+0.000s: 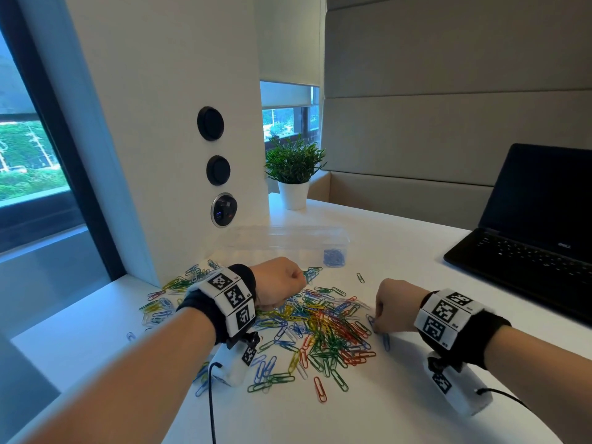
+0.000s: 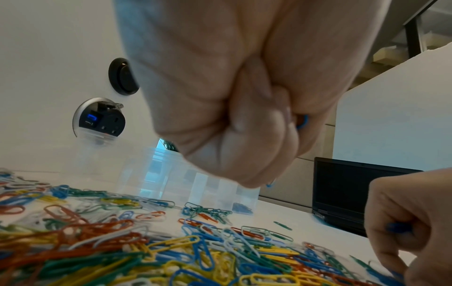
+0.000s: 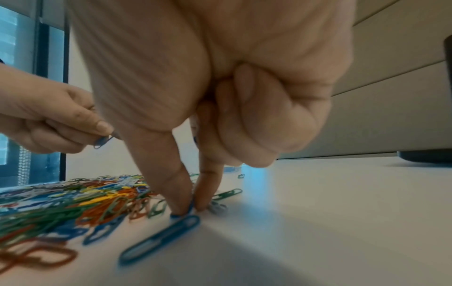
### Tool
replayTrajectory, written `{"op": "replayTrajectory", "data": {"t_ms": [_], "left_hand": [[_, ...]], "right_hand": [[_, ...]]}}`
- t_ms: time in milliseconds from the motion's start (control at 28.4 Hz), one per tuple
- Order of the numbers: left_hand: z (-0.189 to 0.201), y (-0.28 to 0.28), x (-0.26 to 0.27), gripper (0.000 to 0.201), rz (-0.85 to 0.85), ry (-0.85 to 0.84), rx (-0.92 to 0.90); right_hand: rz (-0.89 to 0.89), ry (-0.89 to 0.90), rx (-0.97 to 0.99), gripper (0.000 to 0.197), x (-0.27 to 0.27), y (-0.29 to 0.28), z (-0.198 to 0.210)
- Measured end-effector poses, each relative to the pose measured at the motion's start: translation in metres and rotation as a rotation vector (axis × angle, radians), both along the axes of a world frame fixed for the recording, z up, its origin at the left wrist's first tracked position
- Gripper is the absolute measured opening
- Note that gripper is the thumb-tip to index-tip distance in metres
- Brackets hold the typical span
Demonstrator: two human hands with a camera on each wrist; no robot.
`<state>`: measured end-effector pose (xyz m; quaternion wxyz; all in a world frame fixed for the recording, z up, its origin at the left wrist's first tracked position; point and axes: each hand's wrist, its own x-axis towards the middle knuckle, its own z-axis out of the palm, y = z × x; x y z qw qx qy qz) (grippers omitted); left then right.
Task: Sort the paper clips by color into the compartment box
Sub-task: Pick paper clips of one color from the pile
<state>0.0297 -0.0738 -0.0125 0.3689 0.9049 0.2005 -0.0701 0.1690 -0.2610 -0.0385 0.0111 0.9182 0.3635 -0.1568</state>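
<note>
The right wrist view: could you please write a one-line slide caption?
Right hand pinching a blue paper clip beside the mixed pile; left hand holds another.

Black wristbands [image 1: 205, 310] carry white blocks printed with square black-and-white markers, and seemingly white-wrapped cameras [image 1: 229, 363] trail black cables [image 1: 212, 408].

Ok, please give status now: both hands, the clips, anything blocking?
Left hand pinches a blue clip. Right hand pinching another at pile edge. Blue clips already in compartment box. Nothing blocking.
</note>
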Motion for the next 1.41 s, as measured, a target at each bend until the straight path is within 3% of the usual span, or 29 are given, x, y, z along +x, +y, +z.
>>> {"op": "replayTrajectory", "data": {"t_ms": [282,423,564,810,1021,1409], "left_hand": [[0.005,-0.004,-0.008,0.017,-0.032,-0.010,0.030],[0.007,-0.004,-0.013,0.014,-0.019,-0.010,0.037],[0.008,-0.010,-0.012,0.018,-0.043,-0.004,0.070],[0.009,-0.018,-0.013,0.017,-0.070,0.000,0.071],[0.008,-0.018,-0.019,0.020,-0.073,-0.004,0.088],[0.005,-0.022,-0.017,0.020,-0.071,-0.005,0.087]], "right_hand": [[0.001,-0.017,0.002,0.013,-0.006,-0.001,0.001],[-0.010,-0.012,0.003,0.028,-0.007,-0.012,0.005],[0.053,-0.052,0.001,0.006,-0.011,-0.021,0.011],[0.219,-0.103,0.003,0.020,-0.018,-0.026,0.011],[0.367,-0.116,-0.129,0.024,-0.018,-0.025,0.015],[0.331,-0.087,-0.178,0.028,-0.013,-0.024,0.003]]}}
